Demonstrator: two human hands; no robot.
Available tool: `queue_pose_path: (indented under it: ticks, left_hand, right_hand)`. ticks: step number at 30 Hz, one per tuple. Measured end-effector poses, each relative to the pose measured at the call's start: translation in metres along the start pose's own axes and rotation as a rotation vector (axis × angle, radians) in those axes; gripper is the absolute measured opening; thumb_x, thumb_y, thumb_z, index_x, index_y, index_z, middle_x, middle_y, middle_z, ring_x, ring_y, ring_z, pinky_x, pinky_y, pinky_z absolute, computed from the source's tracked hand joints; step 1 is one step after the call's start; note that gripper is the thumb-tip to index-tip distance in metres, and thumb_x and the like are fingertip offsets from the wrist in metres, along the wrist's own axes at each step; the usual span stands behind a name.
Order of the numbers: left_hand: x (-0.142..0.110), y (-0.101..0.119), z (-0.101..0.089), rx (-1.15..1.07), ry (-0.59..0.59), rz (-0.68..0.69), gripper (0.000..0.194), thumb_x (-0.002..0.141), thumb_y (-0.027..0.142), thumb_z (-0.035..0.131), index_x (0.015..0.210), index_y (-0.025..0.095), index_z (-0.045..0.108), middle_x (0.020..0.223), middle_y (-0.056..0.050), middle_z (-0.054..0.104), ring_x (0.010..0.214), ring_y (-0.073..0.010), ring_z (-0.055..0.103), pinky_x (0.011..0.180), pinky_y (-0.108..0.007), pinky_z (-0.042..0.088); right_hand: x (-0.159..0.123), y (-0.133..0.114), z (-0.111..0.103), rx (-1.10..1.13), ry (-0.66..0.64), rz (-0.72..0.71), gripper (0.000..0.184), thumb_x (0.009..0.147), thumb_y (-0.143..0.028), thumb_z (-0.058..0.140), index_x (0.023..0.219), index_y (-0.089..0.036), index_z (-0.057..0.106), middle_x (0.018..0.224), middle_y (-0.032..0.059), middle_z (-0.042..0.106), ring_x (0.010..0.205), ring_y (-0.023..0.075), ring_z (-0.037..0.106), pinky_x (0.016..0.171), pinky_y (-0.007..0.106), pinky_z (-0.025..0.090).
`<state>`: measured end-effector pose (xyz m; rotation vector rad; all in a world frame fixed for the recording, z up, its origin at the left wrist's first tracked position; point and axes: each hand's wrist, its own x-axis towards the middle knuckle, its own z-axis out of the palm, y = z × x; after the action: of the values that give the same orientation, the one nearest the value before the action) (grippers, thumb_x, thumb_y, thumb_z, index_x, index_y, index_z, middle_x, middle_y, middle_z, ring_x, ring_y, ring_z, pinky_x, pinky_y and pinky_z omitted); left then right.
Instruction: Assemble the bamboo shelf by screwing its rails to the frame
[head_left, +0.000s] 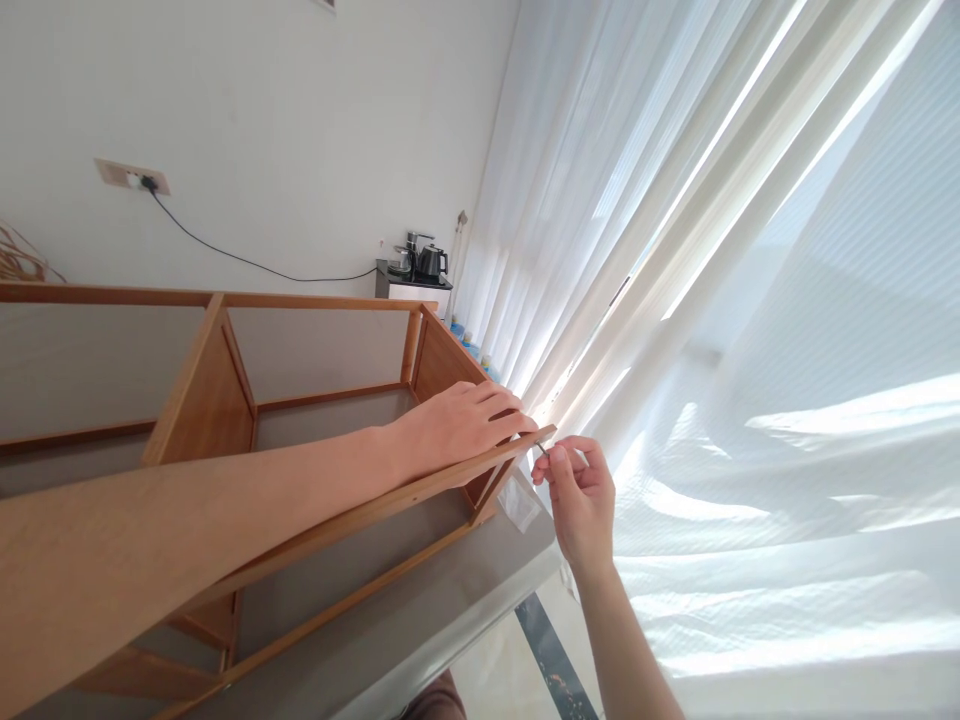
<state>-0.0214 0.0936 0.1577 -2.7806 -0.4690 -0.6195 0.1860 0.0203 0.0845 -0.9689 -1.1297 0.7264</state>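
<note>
A brown wooden frame with panels (420, 490) stretches from the left toward the middle, with open compartments. My left hand (457, 425) lies over its near top rail close to the right corner, thumb side along the rail and fingers bent over the corner area. Part of its grip is hidden. Just off the end of that rail, my right hand (581, 490) pinches a small thin metal screw (541, 449) between thumb and fingers. The screw's tip meets the rail's end; how deep it sits cannot be made out.
The frame rests on a grey surface (495, 560). White curtains (750, 350) hang close on the right. Behind, a small cabinet (412, 290) bears a black kettle (432, 262), its cord running to a wall socket (131, 177). A clear plastic bag (519, 500) lies beneath the corner.
</note>
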Motion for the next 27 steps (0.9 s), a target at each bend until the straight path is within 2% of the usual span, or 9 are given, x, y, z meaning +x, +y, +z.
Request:
queue_pose_path:
  ticks: [5,8,11,14,19,24,27]
  left_hand:
    - [-0.001,0.0,0.002,0.01,0.029,0.018,0.038,0.099,0.016,0.05,0.137,0.022,0.054,0.132,-0.009,0.064,0.126,-0.0257,0.057,0.101,-0.04,0.05]
    - [-0.001,0.0,0.003,0.004,0.042,0.006,0.035,0.101,0.02,0.049,0.135,0.02,0.055,0.133,-0.01,0.063,0.126,-0.026,0.057,0.1,-0.041,0.051]
    - [-0.001,-0.001,0.003,0.006,0.038,0.009,0.035,0.1,0.02,0.048,0.135,0.02,0.055,0.134,-0.01,0.063,0.128,-0.0258,0.056,0.103,-0.041,0.05]
    - [-0.001,-0.002,0.001,-0.005,0.021,0.018,0.039,0.097,0.02,0.053,0.136,0.021,0.054,0.136,-0.011,0.062,0.129,-0.0257,0.055,0.104,-0.04,0.049]
    - [-0.003,-0.002,0.001,-0.023,0.019,0.013,0.046,0.091,0.015,0.056,0.136,0.022,0.053,0.137,-0.01,0.061,0.131,-0.0266,0.054,0.105,-0.041,0.049]
    - [-0.003,-0.003,0.004,-0.031,0.007,0.0,0.049,0.089,0.013,0.057,0.137,0.022,0.051,0.14,-0.01,0.059,0.133,-0.0268,0.052,0.107,-0.041,0.048]
    - [-0.003,-0.004,0.006,-0.046,0.013,0.009,0.047,0.092,0.016,0.056,0.138,0.022,0.05,0.139,-0.01,0.059,0.133,-0.0272,0.052,0.108,-0.043,0.047]
  right_hand:
    - [-0.001,0.009,-0.001,-0.205,0.051,-0.097,0.026,0.098,-0.045,0.064,0.087,-0.021,0.063,0.068,-0.0032,0.06,0.07,0.0143,0.056,0.07,0.028,0.044]
    - [-0.006,0.006,0.003,-0.289,0.033,-0.068,0.038,0.101,-0.05,0.056,0.078,-0.02,0.064,0.072,-0.0011,0.06,0.073,0.0149,0.056,0.072,0.029,0.044]
    - [-0.01,0.003,0.009,-0.329,0.063,-0.046,0.042,0.101,-0.053,0.054,0.079,-0.02,0.067,0.073,-0.0001,0.061,0.069,0.0146,0.056,0.066,0.028,0.043]
    - [-0.013,0.002,0.015,-0.311,0.099,-0.053,0.038,0.101,-0.053,0.055,0.086,-0.02,0.068,0.07,-0.0012,0.062,0.064,0.0137,0.057,0.063,0.027,0.046]
    - [-0.02,-0.003,0.024,-0.159,0.16,-0.074,0.022,0.1,-0.044,0.062,0.096,-0.024,0.057,0.069,-0.0035,0.068,0.062,0.0132,0.063,0.064,0.027,0.051]
    - [-0.028,-0.01,0.028,-0.165,0.143,-0.147,0.013,0.098,-0.036,0.066,0.101,-0.023,0.065,0.084,0.0012,0.075,0.071,0.0141,0.068,0.068,0.028,0.056]
    - [-0.03,-0.012,0.026,-0.166,0.095,-0.14,0.012,0.096,-0.034,0.068,0.103,-0.024,0.069,0.092,0.0035,0.077,0.079,0.0161,0.072,0.07,0.029,0.058]
